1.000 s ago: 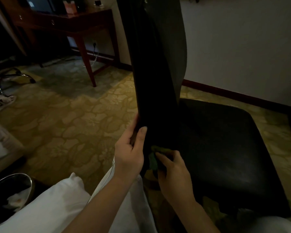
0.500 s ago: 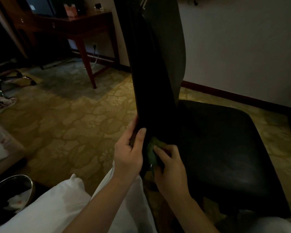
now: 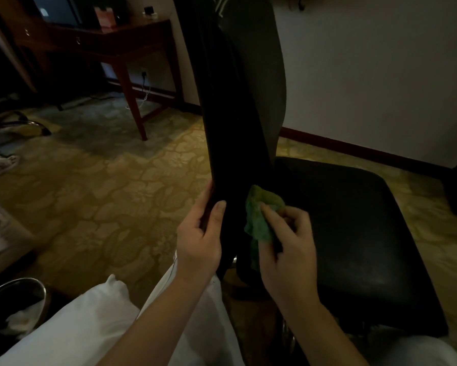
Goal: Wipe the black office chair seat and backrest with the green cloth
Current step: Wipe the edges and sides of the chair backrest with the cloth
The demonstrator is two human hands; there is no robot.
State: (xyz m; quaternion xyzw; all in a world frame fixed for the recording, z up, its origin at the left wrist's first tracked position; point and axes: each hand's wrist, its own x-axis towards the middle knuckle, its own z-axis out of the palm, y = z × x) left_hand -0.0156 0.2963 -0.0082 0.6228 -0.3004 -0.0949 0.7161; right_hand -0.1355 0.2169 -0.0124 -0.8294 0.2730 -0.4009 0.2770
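The black office chair stands side-on in front of me. Its tall backrest (image 3: 232,101) rises up the middle of the view and its padded seat (image 3: 354,233) spreads to the right. My left hand (image 3: 199,233) grips the backrest's lower left edge, thumb on the near face. My right hand (image 3: 288,247) holds the crumpled green cloth (image 3: 259,215) pressed against the backrest's lower part, just above where it meets the seat.
A dark wooden desk (image 3: 111,40) stands at the back left against the wall, with a cable plugged in behind it. Patterned carpet (image 3: 103,194) covers the floor. A metal waste bin (image 3: 13,310) sits at lower left, beside my white-clad knees. Another chair's base (image 3: 16,125) is far left.
My right hand has carried the green cloth upward along the lower backrest, so more of the cloth shows. My left hand keeps its grip on the backrest edge.
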